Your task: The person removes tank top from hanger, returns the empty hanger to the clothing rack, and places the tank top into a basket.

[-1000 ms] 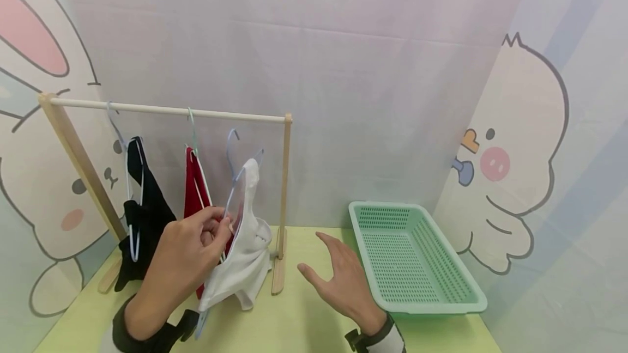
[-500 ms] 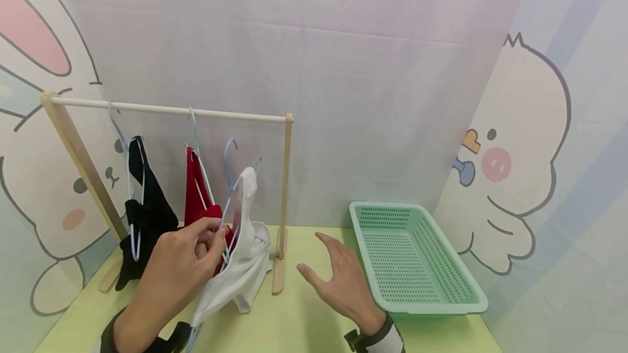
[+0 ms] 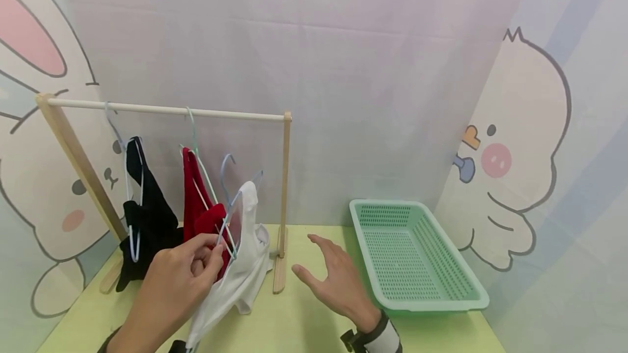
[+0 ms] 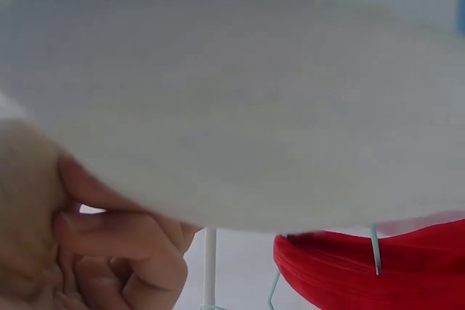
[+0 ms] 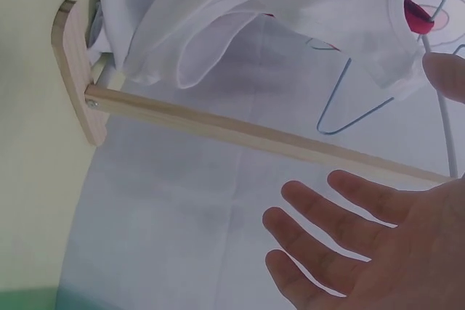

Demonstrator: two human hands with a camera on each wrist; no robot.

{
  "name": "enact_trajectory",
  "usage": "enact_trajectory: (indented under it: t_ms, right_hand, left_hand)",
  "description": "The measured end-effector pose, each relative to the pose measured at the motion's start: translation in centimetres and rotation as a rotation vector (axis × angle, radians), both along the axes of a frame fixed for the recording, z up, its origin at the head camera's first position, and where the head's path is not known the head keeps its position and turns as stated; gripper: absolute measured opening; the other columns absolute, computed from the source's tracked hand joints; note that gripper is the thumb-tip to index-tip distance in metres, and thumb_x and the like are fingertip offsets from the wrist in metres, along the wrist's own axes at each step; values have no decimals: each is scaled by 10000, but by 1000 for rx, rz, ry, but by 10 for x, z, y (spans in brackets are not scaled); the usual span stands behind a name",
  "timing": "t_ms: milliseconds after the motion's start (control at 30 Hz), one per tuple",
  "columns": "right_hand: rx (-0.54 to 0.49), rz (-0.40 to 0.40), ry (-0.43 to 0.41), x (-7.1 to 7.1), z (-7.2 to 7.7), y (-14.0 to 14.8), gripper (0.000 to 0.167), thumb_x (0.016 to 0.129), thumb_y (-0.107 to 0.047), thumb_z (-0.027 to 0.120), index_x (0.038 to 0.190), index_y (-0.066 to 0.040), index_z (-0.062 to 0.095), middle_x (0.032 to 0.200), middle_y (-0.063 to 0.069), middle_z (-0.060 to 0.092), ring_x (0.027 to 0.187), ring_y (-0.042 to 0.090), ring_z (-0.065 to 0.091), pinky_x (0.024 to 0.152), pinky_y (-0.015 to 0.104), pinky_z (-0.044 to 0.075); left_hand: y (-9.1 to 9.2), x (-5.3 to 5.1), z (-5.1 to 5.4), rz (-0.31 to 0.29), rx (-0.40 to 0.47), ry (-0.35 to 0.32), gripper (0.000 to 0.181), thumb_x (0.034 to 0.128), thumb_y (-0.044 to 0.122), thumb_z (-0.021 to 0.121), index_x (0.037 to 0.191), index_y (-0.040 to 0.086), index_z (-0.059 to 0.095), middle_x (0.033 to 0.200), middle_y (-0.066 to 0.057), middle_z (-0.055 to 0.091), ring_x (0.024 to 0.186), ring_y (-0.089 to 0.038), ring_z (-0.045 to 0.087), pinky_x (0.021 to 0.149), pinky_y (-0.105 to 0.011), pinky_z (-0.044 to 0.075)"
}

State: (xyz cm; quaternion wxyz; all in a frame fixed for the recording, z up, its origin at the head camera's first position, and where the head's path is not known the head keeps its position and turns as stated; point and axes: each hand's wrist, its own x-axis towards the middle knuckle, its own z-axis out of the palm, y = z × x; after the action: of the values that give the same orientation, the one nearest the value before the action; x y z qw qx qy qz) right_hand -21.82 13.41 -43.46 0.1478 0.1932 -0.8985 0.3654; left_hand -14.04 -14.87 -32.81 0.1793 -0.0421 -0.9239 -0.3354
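My left hand (image 3: 179,274) pinches a blue wire hanger (image 3: 222,178) between thumb and fingers. Draped on that hanger, a white sleeveless garment (image 3: 247,249) hangs tilted and fills much of the left wrist view (image 4: 240,107). The hanger's hook sits below the rack's rod (image 3: 162,108), apart from it. Just behind is a red garment (image 3: 191,195) on a green hanger (image 3: 192,124) hooked over the rod. My right hand (image 3: 338,282) hovers over the table right of the rack, fingers spread and holding nothing, as the right wrist view also shows (image 5: 385,245).
A black garment (image 3: 152,206) hangs on another hanger at the rod's left end. The rack's right wooden post (image 3: 283,178) stands between the white garment and my right hand. Farther right, a green perforated basket (image 3: 432,306) rests on the yellow table (image 3: 314,331).
My left hand has moved down and slightly left, toward me, lowering the blue hanger and white garment farther below the rod. My right hand has barely shifted.
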Motion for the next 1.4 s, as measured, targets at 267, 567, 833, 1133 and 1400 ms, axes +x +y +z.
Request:
enact_trajectory:
  t_ms: [267, 567, 833, 1133, 1400]
  right_hand:
    - [-6, 32, -56, -2, 3, -6, 718, 987, -604, 674, 1553, -181, 548, 1528, 59, 596, 1423, 355, 533, 1136, 649, 390]
    - [-31, 64, -67, -7, 7, -12, 701, 990, -582, 683, 1559, -198, 540, 1529, 43, 589, 1419, 333, 534, 1122, 636, 406]
    - [-21, 101, -57, -11, 11, -18, 709, 993, -586, 676, 1571, -204, 530, 1551, 48, 574, 1446, 328, 515, 1146, 628, 392]
    - [-12, 163, -20, -14, 16, -29, 690, 1011, -556, 674, 1587, -215, 504, 1580, 1, 541, 1449, 264, 510, 1147, 587, 420]
    - [-41, 241, 105, -19, 21, -39, 609, 1042, -438, 699, 1572, -203, 512, 1591, 20, 495, 1466, 241, 480, 1122, 554, 468]
  left_hand:
    - [3, 6, -5, 20, 5, -80, 229, 1020, 178, 718, 1205, 56, 777, 773, 45, 676, 692, -137, 534, 651, -242, 502]
    - [5, 10, -15, 29, -15, -100, 289, 1004, 174, 757, 1245, 14, 758, 760, 55, 678, 658, -119, 510, 618, -232, 469]
    - [7, 12, -25, 22, -38, -159, 308, 991, 184, 763, 1261, 35, 759, 701, 81, 615, 605, -107, 497, 591, -215, 468]
    - [7, 13, -39, 15, -22, -217, 271, 982, 202, 775, 1212, 59, 779, 767, 96, 700, 629, -94, 526, 596, -235, 488]
    - [7, 16, -47, -4, -18, -236, 235, 993, 192, 763, 1173, 42, 785, 782, 74, 727, 624, -93, 498, 578, -250, 431]
